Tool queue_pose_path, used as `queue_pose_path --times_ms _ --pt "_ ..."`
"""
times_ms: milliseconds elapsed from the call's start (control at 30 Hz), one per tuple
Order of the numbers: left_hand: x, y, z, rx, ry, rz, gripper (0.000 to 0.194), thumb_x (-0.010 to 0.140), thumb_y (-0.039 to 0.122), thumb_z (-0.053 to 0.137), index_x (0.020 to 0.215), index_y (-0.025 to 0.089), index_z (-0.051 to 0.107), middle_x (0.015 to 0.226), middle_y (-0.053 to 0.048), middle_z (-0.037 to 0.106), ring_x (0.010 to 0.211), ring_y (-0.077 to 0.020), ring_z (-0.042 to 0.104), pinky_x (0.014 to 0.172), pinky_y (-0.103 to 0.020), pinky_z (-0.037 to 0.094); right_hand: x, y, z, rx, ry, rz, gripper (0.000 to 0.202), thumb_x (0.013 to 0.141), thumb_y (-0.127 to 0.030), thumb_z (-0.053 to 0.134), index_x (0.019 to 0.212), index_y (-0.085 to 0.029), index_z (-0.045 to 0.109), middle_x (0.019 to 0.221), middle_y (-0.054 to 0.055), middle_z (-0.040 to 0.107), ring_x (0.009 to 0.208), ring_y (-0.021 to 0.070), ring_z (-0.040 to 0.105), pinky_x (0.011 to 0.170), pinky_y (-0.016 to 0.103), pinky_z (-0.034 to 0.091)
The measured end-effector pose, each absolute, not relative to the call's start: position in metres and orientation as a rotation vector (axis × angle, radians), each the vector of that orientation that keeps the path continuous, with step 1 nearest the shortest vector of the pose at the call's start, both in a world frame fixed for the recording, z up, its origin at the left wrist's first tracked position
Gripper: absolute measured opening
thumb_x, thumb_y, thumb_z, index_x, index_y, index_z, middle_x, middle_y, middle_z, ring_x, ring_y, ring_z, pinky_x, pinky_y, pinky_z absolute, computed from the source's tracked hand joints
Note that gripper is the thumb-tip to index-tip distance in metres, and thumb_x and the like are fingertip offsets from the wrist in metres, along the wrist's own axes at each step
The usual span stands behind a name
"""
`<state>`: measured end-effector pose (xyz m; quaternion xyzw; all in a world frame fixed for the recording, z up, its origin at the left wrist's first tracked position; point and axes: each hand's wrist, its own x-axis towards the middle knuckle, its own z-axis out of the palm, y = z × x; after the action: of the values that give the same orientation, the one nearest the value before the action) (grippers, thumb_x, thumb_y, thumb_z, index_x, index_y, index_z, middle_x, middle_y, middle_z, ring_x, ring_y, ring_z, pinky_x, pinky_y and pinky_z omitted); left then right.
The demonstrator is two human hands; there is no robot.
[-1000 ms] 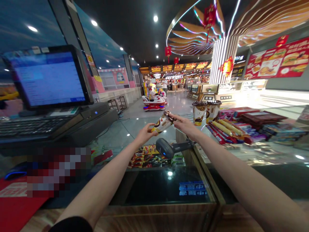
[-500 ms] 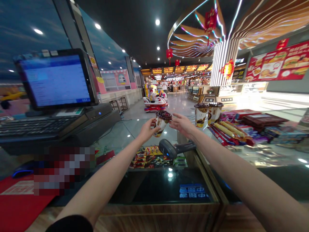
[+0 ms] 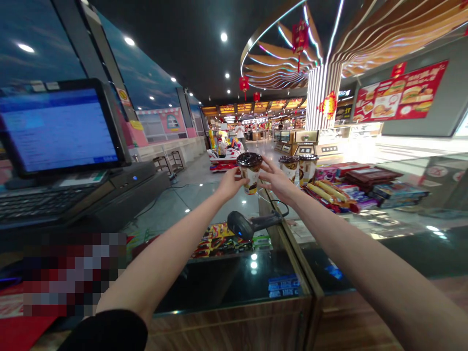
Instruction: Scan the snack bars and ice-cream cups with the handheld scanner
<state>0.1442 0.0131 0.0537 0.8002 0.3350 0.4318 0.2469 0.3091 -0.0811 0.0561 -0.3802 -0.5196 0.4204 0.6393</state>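
Note:
A lidded cup with a dark top and a white, brown and yellow print is held upright above the glass counter. My left hand grips its left side, thumb across the front. On the other side, my right hand has its fingers curved against the cup's right edge; part of them is hidden behind it. Below both hands a black barcode scanner lies on the glass. Two similar cups, a nearer one and another, stand just beyond my right hand.
Snack packs and flat boxes are piled on the counter at right. At left are a monitor, a keyboard and a red mat. Packets show under the glass. A person stands far off.
The cup has turned more upright and risen slightly, its lid now level. My right fingers have closed in around its right side. The whole view has shifted to the right.

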Motion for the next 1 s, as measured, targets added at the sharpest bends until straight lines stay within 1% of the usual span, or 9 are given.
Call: queue_pose_path --times_ms 167,333,433,533,600,767,900,1000 --pt "0.193 0.004 0.057 2.164 0.882 1.089 0.029 0.075 0.018 0.069 0.104 0.016 0.067 0.104 -0.008 0.071 0.091 -0.0198 0.066 0.082 -0.034 0.055 0.349 -0.086 0.051 -0.956 -1.14 0.871 0.083 0.069 -0.018 0.062 0.144 -0.048 0.04 0.148 -0.007 0.049 0.109 0.0192 0.058 0.093 0.044 0.049" --pt "0.237 -0.005 0.05 2.157 0.927 1.039 0.024 0.077 0.019 0.068 0.101 0.015 0.066 0.101 -0.008 0.071 0.088 -0.0192 0.066 0.08 -0.033 0.053 0.383 -0.091 0.044 -1.044 -1.095 0.745 0.086 0.067 -0.021 0.063 0.146 -0.043 0.039 0.144 -0.002 0.053 0.105 0.0205 0.06 0.088 0.043 0.052" --pt "0.26 -0.01 0.044 2.118 0.997 1.012 0.029 0.076 0.018 0.071 0.104 0.015 0.063 0.098 -0.008 0.072 0.087 -0.019 0.066 0.081 -0.032 0.052 0.396 -0.098 0.039 -1.057 -1.081 0.716 0.082 0.067 -0.02 0.062 0.144 -0.039 0.042 0.145 0.001 0.053 0.111 0.0234 0.059 0.088 0.044 0.052" --pt "0.277 -0.013 0.038 2.06 1.085 1.017 0.041 0.073 0.016 0.075 0.11 0.016 0.058 0.097 -0.008 0.073 0.086 -0.0187 0.067 0.082 -0.033 0.051 0.406 -0.104 0.034 -1.065 -1.078 0.694 0.07 0.068 -0.02 0.061 0.136 -0.032 0.051 0.147 0.004 0.051 0.12 0.0264 0.055 0.091 0.047 0.051" --pt "0.285 -0.013 0.034 2.037 1.124 1.027 0.044 0.072 0.015 0.076 0.11 0.016 0.054 0.098 -0.009 0.073 0.087 -0.0188 0.068 0.082 -0.033 0.05 0.411 -0.105 0.03 -1.064 -1.06 0.688 0.062 0.067 -0.02 0.06 0.128 -0.028 0.055 0.144 0.006 0.054 0.122 0.027 0.055 0.093 0.047 0.051" --pt "0.296 -0.012 0.025 2.033 1.149 1.005 0.041 0.072 0.014 0.076 0.105 0.016 0.051 0.099 -0.011 0.072 0.088 -0.0191 0.068 0.082 -0.032 0.05 0.419 -0.097 0.019 -1.036 -1.011 0.698 0.055 0.063 -0.018 0.06 0.117 -0.025 0.059 0.133 0.006 0.061 0.116 0.0249 0.06 0.093 0.045 0.053" --pt "0.301 -0.007 0.021 2.054 1.15 0.975 0.037 0.074 0.013 0.073 0.105 0.016 0.053 0.099 -0.01 0.073 0.087 -0.0185 0.069 0.082 -0.032 0.05 0.425 -0.088 0.009 -1.08 -1.016 0.676 0.057 0.064 -0.018 0.058 0.121 -0.025 0.057 0.133 0.007 0.062 0.113 0.0244 0.062 0.091 0.044 0.053" --pt "0.305 -0.003 0.019 2.043 1.128 0.967 0.038 0.075 0.012 0.072 0.107 0.016 0.054 0.099 -0.01 0.073 0.086 -0.018 0.069 0.082 -0.032 0.051 0.43 -0.081 0.002 -1.147 -1.055 0.583 0.058 0.066 -0.02 0.055 0.124 -0.024 0.057 0.13 0.007 0.063 0.109 0.0237 0.063 0.09 0.043 0.053"
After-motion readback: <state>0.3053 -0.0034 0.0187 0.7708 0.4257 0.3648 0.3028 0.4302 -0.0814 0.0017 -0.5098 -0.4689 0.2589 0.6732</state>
